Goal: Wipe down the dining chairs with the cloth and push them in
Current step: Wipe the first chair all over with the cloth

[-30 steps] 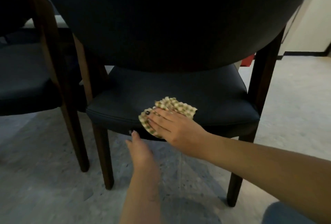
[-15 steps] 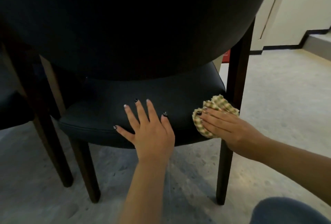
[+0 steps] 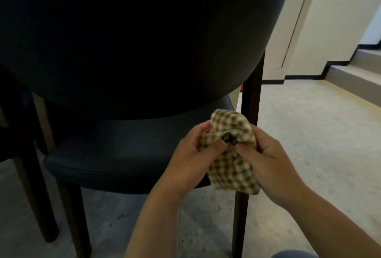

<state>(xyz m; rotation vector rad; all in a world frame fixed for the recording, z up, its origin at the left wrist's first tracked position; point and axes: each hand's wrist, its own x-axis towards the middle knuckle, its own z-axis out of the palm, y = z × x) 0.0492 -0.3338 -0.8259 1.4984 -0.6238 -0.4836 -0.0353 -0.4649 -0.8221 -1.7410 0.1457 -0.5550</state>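
Observation:
A dark upholstered dining chair (image 3: 115,150) with dark wooden legs fills the left and middle of the view, its curved backrest looming at the top. A green-and-cream checked cloth (image 3: 231,152) hangs in front of the seat's right front corner, lifted off the chair. My left hand (image 3: 189,154) pinches the cloth's left side. My right hand (image 3: 266,154) grips its right side. The thumbs of both hands meet at the cloth's middle.
Part of a second dark chair (image 3: 12,113) stands at the far left. Grey speckled floor (image 3: 309,144) stretches to the right. A cream wall with a black skirting and a raised step (image 3: 350,72) lies at the back right.
My left hand left the seat and took hold of the cloth. My right hand lifted the cloth off the seat's right edge, and both hands now hold it together.

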